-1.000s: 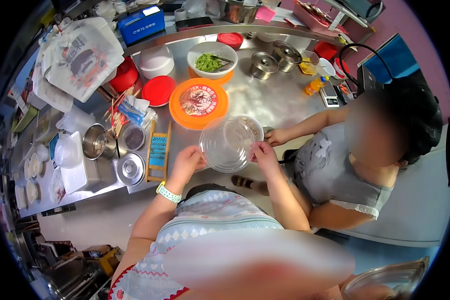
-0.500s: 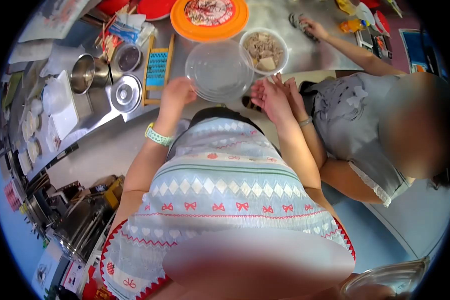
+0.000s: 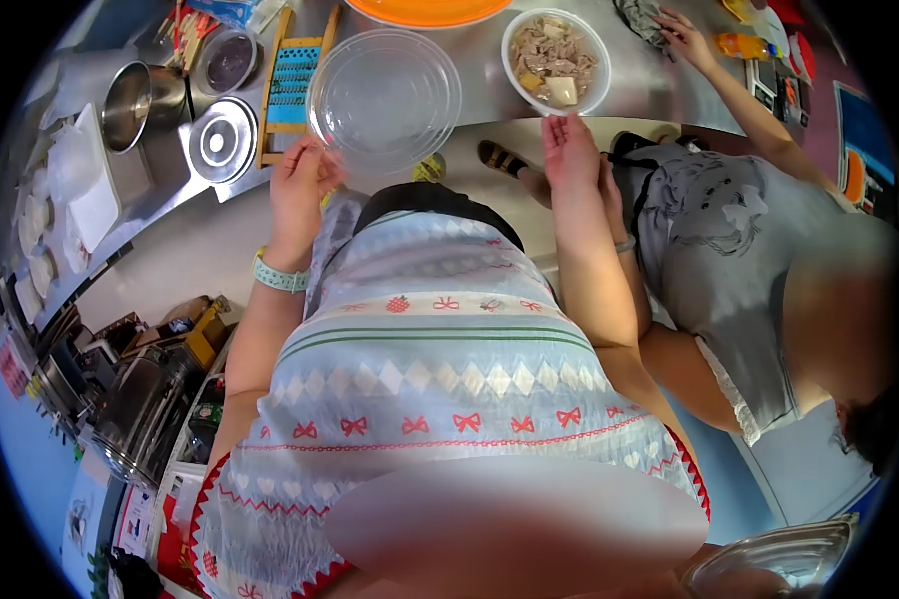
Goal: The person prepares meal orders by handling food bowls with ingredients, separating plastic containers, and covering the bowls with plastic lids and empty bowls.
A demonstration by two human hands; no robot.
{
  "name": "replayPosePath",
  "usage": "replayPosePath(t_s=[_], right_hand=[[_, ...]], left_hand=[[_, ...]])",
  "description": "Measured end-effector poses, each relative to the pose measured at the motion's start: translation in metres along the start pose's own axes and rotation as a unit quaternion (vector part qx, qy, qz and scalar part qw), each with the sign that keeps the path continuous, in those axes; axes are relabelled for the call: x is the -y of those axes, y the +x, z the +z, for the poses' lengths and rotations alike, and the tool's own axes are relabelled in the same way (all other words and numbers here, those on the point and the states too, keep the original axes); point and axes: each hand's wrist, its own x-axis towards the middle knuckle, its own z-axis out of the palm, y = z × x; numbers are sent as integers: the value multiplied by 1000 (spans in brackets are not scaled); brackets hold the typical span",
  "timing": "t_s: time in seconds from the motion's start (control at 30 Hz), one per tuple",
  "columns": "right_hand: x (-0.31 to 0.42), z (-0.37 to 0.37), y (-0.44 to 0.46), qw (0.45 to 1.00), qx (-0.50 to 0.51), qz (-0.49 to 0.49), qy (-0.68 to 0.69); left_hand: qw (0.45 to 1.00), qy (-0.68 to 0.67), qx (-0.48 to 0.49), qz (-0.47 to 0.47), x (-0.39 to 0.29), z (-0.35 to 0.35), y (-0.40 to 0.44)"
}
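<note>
My left hand (image 3: 302, 195) is closed at the near-left edge of a clear round plastic lid (image 3: 385, 95), its fingers pinching the rim. The lid hangs tilted over the counter's front edge. My right hand (image 3: 571, 155) has its fingers stretched out together, the tips at the near rim of a white bowl (image 3: 604, 75). Whether they touch the rim I cannot tell. Chopped pale meat (image 3: 554, 55) and a few lighter chunks fill the bowl. Another person's forearm and hand lie just right of my right hand, partly hidden by it.
A wood-framed blue grater (image 3: 292, 85), a metal pot lid (image 3: 222, 140), a steel pot (image 3: 130, 105) and a small bowl of dark contents (image 3: 228, 60) stand left. An orange lid (image 3: 430, 8) lies behind. At right, a co-worker's other hand (image 3: 681, 35) holds a grey cloth (image 3: 644, 22).
My view has shifted. My left hand has carried the clear lid leftward, away from the bowl. My right hand is now apart from the lid, beside the bowl's near rim.
</note>
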Motion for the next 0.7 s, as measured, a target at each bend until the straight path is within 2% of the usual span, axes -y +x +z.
replayPosePath(t_s=[0.17,0.23,0.27,0.3,0.37,0.5,0.57,0.7], right_hand=[[12,-6,12,999,-15,-30,4],[10,-4,14,998,4,-32,54],[5,-4,12,996,-18,8,85],[-1,0,5,996,-19,6,85],[-15,13,-9,990,61,89,87],[-26,38,-20,986,79,109,102],[-28,45,-13,971,121,148,143],[-33,50,-7,968,93,149,177]], left_hand=[[1000,-21,2,-4,-1,2,-2],[1000,-22,4,-11,2,1,-2],[1000,-25,6,-14,3,2,-2],[1000,-25,8,-16,3,3,-2],[999,-28,14,-24,3,4,-2],[999,-19,20,-27,1,7,-5],[999,-15,12,-26,3,6,-3],[999,-13,17,-24,1,8,-6]])
